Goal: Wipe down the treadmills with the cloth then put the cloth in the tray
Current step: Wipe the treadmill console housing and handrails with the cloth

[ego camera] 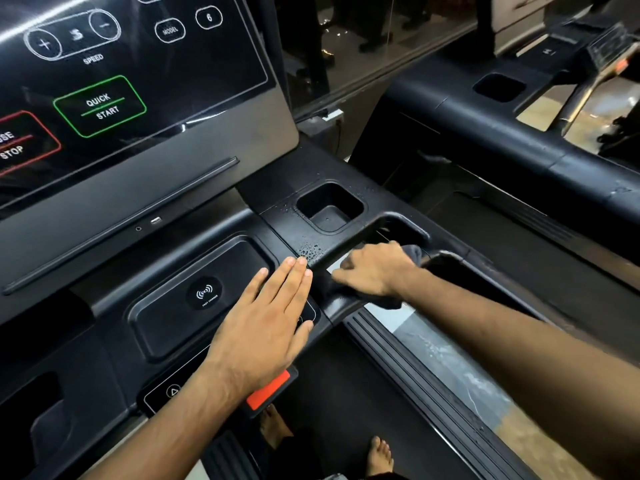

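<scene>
Head view: left hand (263, 327) flat, fingers together, on wet black console (114, 368); right hand (375, 268) fingers clutch cloth (414, 253)

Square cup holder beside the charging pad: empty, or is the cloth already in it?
Empty: the cup holder shows only its bare floor. The right hand grips the cloth on the handle beside it.

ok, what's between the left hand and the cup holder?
Head view: just a strip of console beaded with water droplets, running from the left hand up to the cup holder. No object there.
</scene>
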Demonstrator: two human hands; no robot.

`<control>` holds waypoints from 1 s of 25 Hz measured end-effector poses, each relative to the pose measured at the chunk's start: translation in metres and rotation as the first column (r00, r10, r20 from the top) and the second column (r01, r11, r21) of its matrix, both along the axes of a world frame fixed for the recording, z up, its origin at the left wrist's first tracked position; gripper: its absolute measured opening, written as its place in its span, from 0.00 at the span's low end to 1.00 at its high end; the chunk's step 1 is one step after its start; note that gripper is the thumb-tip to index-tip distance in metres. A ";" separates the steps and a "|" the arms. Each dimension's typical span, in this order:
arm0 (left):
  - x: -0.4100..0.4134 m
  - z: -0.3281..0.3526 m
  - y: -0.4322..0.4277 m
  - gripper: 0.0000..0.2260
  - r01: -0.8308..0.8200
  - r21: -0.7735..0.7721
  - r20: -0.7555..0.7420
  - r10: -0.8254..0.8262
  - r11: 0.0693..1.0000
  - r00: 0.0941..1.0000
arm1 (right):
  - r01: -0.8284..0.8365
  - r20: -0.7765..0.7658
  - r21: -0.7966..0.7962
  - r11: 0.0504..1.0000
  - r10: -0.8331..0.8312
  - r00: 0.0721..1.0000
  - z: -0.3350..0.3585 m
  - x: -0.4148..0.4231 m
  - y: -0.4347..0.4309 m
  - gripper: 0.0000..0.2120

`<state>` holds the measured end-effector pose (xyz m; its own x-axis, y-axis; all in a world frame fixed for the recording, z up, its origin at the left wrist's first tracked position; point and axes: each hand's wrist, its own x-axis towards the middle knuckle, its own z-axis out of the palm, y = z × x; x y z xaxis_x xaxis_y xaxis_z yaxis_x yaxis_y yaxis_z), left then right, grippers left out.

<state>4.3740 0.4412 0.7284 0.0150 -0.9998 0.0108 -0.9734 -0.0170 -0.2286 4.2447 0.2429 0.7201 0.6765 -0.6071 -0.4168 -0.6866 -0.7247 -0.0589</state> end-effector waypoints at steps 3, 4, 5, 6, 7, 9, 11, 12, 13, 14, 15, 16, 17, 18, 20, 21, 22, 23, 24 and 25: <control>0.000 0.000 0.000 0.31 0.003 -0.004 0.000 -0.003 1.000 1.000 | 0.245 0.023 -0.024 0.969 -0.244 0.969 -0.006 -0.024 -0.018 0.24; 0.000 0.000 0.000 0.31 -0.002 -0.005 -0.003 0.002 1.000 1.000 | 0.363 0.105 -0.041 0.931 -0.358 0.928 -0.013 -0.033 -0.019 0.23; 0.000 0.000 -0.001 0.31 -0.006 -0.004 -0.002 0.006 1.000 1.000 | 0.479 0.241 -0.019 0.878 -0.460 0.854 -0.022 -0.038 -0.012 0.22; -0.001 0.000 -0.001 0.31 -0.006 -0.001 0.004 0.006 1.000 1.000 | 0.588 0.412 0.050 0.807 -0.553 0.724 -0.028 -0.040 0.002 0.23; -0.001 0.000 -0.002 0.31 0.000 -0.003 0.012 0.000 1.000 1.000 | 0.672 0.570 0.188 0.716 -0.637 0.519 -0.036 -0.037 0.021 0.26; 0.000 0.000 -0.002 0.30 0.016 -0.011 0.025 -0.016 1.000 1.000 | 0.647 0.644 0.617 0.448 -0.760 -0.087 -0.050 -0.024 0.052 0.30; 0.001 0.000 -0.001 0.30 0.026 0.000 0.032 -0.026 1.000 0.999 | 0.242 0.294 0.954 0.180 -0.727 -0.620 -0.058 -0.016 0.066 0.25; 0.002 -0.001 -0.001 0.30 0.030 0.004 0.031 -0.031 1.000 0.999 | 0.006 0.072 0.995 0.097 -0.699 -0.711 -0.059 -0.018 0.063 0.20; 0.002 -0.001 0.000 0.30 0.036 0.001 0.030 -0.036 0.999 0.999 | -0.195 -0.127 0.981 0.017 -0.705 -0.698 -0.055 -0.024 0.055 0.14; 0.003 -0.002 0.000 0.30 0.039 -0.002 0.028 -0.039 0.999 0.999 | -0.368 -0.288 0.928 -0.055 -0.732 -0.618 -0.050 -0.029 0.049 0.10; 0.003 -0.002 0.001 0.30 0.039 -0.001 0.027 -0.039 0.999 0.999 | -0.454 -0.370 0.885 -0.104 -0.748 -0.551 -0.045 -0.032 0.049 0.11; 0.002 -0.003 0.001 0.30 0.037 0.004 0.024 -0.037 0.999 0.999 | -0.474 -0.393 0.871 -0.128 -0.759 -0.519 -0.044 -0.033 0.053 0.13; 0.002 -0.002 0.001 0.30 0.031 0.007 0.018 -0.031 1.000 0.999 | -0.467 -0.377 0.876 -0.122 -0.777 -0.504 -0.047 -0.031 0.062 0.14; 0.002 -0.002 0.000 0.30 0.025 0.009 0.012 -0.025 1.000 1.000 | -0.457 -0.361 0.881 -0.122 -0.796 -0.485 -0.049 -0.025 0.076 0.14; 0.003 -0.002 0.000 0.30 0.030 0.008 0.010 -0.030 1.000 1.000 | -0.474 -0.389 0.868 -0.149 -0.797 -0.461 -0.055 -0.015 0.090 0.15; 0.003 -0.001 0.000 0.30 0.037 0.008 0.012 -0.037 0.999 0.999 | -0.487 -0.411 0.860 -0.151 -0.771 -0.486 -0.062 -0.013 0.085 0.16; 0.003 -0.001 0.001 0.30 0.039 0.005 0.013 -0.040 0.999 0.999 | -0.492 -0.435 0.856 -0.157 -0.733 -0.523 -0.065 -0.014 0.077 0.16; 0.003 -0.001 0.003 0.30 0.035 0.004 0.010 -0.035 0.999 0.999 | -0.494 -0.441 0.858 -0.144 -0.700 -0.562 -0.066 -0.014 0.071 0.18; 0.003 -0.001 0.005 0.30 0.024 0.005 0.002 -0.024 1.000 1.000 | -0.473 -0.407 0.875 -0.105 -0.688 -0.601 -0.066 -0.011 0.071 0.23; 0.002 -0.001 0.007 0.30 0.013 0.007 -0.007 -0.013 1.000 1.000 | -0.424 -0.345 0.903 -0.071 -0.709 -0.615 -0.062 -0.007 0.080 0.28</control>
